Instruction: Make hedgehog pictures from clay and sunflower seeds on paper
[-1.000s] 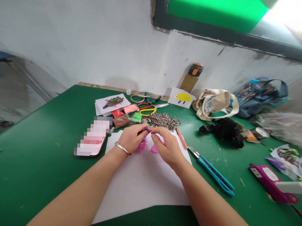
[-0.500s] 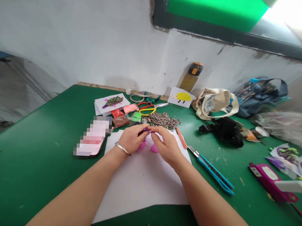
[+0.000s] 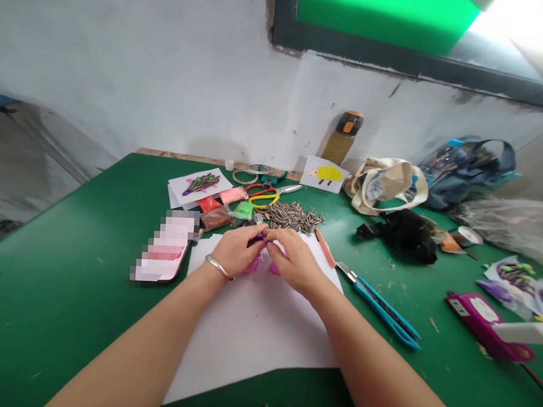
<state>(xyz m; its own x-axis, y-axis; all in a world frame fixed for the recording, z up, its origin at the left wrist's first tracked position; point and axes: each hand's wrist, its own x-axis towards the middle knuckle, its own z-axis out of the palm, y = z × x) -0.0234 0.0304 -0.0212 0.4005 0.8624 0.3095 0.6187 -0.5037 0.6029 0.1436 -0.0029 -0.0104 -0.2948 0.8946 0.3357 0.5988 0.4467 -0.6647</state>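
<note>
Hands [image 3: 239,250] palm-down, close together, purple clay [image 3: 268,240] between, above white paper [image 3: 257,335]

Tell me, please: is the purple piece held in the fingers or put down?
Held: the purple piece shows pinched between the left hand and the right hand, which partly hide it.

Along its left edge the green table [image 3: 62,266] lay bare, so a hand could have passed from beside the left arm [image 3: 144,336] to the far left corner, with the phone [image 3: 165,250] bordering that lane. Beyond the left hand [image 3: 238,249] and right hand [image 3: 295,258], packets [image 3: 215,218], seeds [image 3: 293,216] and scissors [image 3: 290,189] barred the far edge. Rightward, a blue cutter [image 3: 381,310] slanted across the way; between it and the magenta device [image 3: 477,317], a strip ran open up to the black bundle [image 3: 407,236].
</note>
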